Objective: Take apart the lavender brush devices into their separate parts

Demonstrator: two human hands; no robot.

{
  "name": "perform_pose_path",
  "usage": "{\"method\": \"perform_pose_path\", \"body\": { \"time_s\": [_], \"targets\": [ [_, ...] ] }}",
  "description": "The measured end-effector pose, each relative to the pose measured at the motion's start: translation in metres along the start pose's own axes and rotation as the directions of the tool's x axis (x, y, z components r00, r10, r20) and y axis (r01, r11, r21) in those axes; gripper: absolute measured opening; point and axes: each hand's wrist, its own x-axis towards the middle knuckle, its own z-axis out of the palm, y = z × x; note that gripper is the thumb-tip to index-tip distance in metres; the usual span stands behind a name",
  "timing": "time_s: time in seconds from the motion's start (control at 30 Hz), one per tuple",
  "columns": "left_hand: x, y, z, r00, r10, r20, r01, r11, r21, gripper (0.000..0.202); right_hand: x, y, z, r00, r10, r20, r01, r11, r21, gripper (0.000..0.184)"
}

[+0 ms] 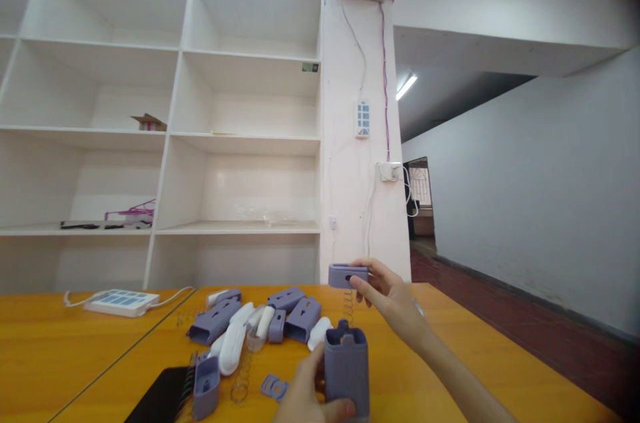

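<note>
My left hand (305, 393) is closed round a purple plastic housing (347, 366), held upright low in the middle of the view. Above it, my right hand (387, 296) pinches a smaller purple cap piece (345, 274). A thin metal spring (349, 308) hangs between the cap and the housing. Behind them, a heap of purple and white plastic parts (260, 326) lies on the orange table (475, 369).
Loose springs (243, 376) and a small purple clip (274, 386) lie near the front. A black pad (160, 399) sits at the front edge, a white power strip (123, 301) at the back left. White shelving (170, 129) fills the wall behind; a corridor opens to the right.
</note>
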Motion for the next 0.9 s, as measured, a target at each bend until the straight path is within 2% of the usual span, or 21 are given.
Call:
{"method": "perform_pose_path", "body": {
  "time_s": [0.17, 0.4, 0.6, 0.7, 0.8, 0.9],
  "targets": [
    [-0.001, 0.003, 0.002, 0.997, -0.061, -0.054, 0.063, 0.997, 0.035, 0.095, -0.015, 0.014, 0.006, 1.0, 0.005, -0.021, -0.004, 0.999, 0.04, 0.033],
    [-0.003, 0.015, 0.002, 1.0, -0.012, 0.002, 0.012, 1.0, -0.01, 0.089, -0.034, 0.036, 0.012, 0.998, 0.039, -0.04, -0.036, 0.996, 0.082, 0.031],
    [-0.001, 0.015, 0.002, 1.0, 0.004, 0.027, -0.003, 0.999, -0.041, 0.093, -0.045, 0.043, 0.024, 0.998, 0.05, 0.045, -0.056, 0.987, 0.149, 0.028],
    [-0.001, 0.015, 0.002, 0.999, 0.013, 0.029, -0.012, 0.999, -0.043, 0.092, -0.05, 0.044, 0.025, 0.997, 0.058, 0.044, -0.064, 0.986, 0.152, 0.03],
    [-0.005, 0.012, 0.004, 1.0, 0.0, -0.017, 0.0, 1.0, 0.012, 0.093, -0.053, 0.044, 0.024, 0.996, 0.082, 0.023, -0.085, 0.982, 0.17, 0.032],
    [-0.005, 0.013, 0.009, 0.985, 0.01, -0.171, 0.009, 0.994, 0.108, 0.091, -0.054, 0.047, 0.024, 0.996, 0.089, 0.0, -0.088, 0.978, 0.191, 0.032]
  ]
}}
